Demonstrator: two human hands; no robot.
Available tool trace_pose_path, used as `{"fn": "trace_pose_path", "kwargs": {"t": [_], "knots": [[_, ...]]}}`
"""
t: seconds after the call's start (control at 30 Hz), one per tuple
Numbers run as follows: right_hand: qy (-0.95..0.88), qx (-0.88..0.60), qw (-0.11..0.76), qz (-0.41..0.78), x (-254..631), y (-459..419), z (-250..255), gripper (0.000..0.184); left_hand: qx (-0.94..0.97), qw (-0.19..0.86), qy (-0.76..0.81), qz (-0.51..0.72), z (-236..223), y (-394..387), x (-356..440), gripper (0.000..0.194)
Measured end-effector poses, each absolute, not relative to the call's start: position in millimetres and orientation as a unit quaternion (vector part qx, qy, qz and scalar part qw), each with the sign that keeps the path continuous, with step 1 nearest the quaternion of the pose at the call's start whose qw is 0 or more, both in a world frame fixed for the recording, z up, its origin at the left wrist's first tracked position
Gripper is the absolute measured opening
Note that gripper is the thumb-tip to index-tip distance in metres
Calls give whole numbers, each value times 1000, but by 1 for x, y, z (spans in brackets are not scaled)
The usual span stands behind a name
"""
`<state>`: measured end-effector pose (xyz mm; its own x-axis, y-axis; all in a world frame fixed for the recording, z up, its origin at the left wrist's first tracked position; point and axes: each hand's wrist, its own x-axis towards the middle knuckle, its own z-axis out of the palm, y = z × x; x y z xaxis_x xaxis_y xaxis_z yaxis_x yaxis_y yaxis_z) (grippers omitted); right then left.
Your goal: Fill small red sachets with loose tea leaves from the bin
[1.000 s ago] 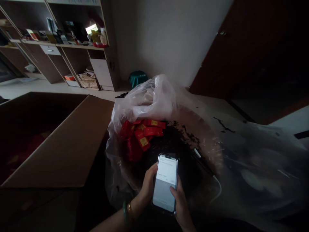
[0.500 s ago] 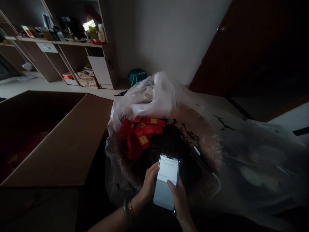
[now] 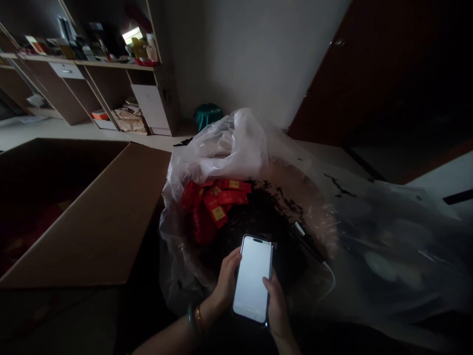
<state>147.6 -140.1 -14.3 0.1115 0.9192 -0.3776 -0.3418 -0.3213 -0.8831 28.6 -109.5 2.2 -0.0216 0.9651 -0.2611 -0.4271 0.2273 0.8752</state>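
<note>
A smartphone (image 3: 252,281) with a bright, nearly blank white screen is held upright between both hands. My left hand (image 3: 228,278) grips its left edge, fingers partly behind it; a green bangle and a gold bracelet circle that wrist. My right hand (image 3: 276,301) is closed around the right edge, its thumb at the screen's side. Beyond the phone lies a dark heap of loose leaf-like material (image 3: 254,212) inside a clear plastic bag (image 3: 236,133). Several red packets (image 3: 218,202) with yellow labels rest on the heap's left part.
An open cardboard box (image 3: 96,212) stands at the left with red things inside. A dark stick-like tool (image 3: 308,241) with a white cable lies on the bag's right side. Behind are a shelf desk (image 3: 148,108), a green covered bin (image 3: 207,116) and a brown door (image 3: 332,84).
The phone screen has gone from text above a grey lower part to almost all white. My right thumb has shifted off the screen's middle towards its right edge. The view has shifted slightly.
</note>
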Motion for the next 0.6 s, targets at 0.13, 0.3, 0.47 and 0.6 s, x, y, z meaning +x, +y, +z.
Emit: {"fn": "trace_pose_path", "kwargs": {"t": [0.13, 0.3, 0.47, 0.6], "knots": [[-250, -527, 530, 615, 147, -141, -16, 59, 289, 637, 448, 556, 6, -109, 29, 38], [-236, -518, 532, 627, 146, -141, -16, 58, 279, 630, 461, 559, 11, -109, 30, 37], [-238, -513, 529, 633, 148, -142, -19, 59, 278, 639, 452, 557, 9, -109, 30, 38], [-235, -515, 524, 636, 149, -142, -21, 63, 294, 642, 442, 553, 7, -108, 30, 36]]}}
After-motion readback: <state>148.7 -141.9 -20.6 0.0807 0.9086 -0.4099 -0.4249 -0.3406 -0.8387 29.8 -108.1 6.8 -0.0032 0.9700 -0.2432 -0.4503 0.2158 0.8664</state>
